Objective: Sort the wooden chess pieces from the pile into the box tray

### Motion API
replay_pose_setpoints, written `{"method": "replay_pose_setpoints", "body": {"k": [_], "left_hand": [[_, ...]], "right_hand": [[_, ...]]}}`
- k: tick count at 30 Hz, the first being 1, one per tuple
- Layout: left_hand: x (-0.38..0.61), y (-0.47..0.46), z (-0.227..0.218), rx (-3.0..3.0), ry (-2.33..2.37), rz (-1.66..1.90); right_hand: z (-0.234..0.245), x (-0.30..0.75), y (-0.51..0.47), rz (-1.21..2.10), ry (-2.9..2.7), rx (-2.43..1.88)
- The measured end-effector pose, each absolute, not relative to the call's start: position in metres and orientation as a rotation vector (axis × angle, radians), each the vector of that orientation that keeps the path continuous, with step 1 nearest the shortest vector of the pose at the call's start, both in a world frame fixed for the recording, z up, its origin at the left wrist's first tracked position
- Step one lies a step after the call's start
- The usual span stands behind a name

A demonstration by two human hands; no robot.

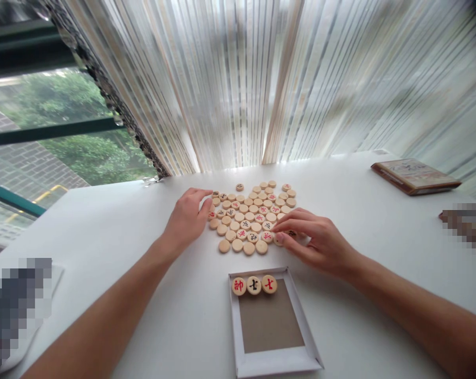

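Note:
A cluster of several round wooden chess pieces point(250, 216) lies flat on the white table point(115, 226), some with red or black characters face up. My left hand point(187, 217) rests at the cluster's left edge, fingers curled against the outer pieces. My right hand point(316, 240) lies at the lower right edge, fingertips pressed together on a piece there. Nearer to me sits a shallow white box tray point(273, 360) with a brown floor; three pieces point(254, 285) stand in a row along its far wall.
A flat brown box lid point(415, 176) lies at the far right of the table. Striped curtains point(285, 79) hang behind the table, with a window point(44, 137) at the left. Blurred patches cover the left and right edges.

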State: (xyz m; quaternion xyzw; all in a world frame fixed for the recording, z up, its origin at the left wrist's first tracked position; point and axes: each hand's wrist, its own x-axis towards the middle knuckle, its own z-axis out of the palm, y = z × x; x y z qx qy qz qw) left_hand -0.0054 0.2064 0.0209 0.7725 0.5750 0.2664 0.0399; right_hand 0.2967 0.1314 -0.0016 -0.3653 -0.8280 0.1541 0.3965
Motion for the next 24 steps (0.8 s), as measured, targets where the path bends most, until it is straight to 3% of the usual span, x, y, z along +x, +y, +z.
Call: {"method": "replay_pose_setpoints", "body": {"k": [12,24], "left_hand": [[-0.011,0.271,0.024,2.475,1.646,0.326],[-0.019,0.26,0.021,2.394,1.631,0.482]], "right_hand": [[-0.002,0.298,0.132,0.381,-2.083,-0.941],[-0.001,0.296,0.13,0.401,-2.105,-0.955]]}}
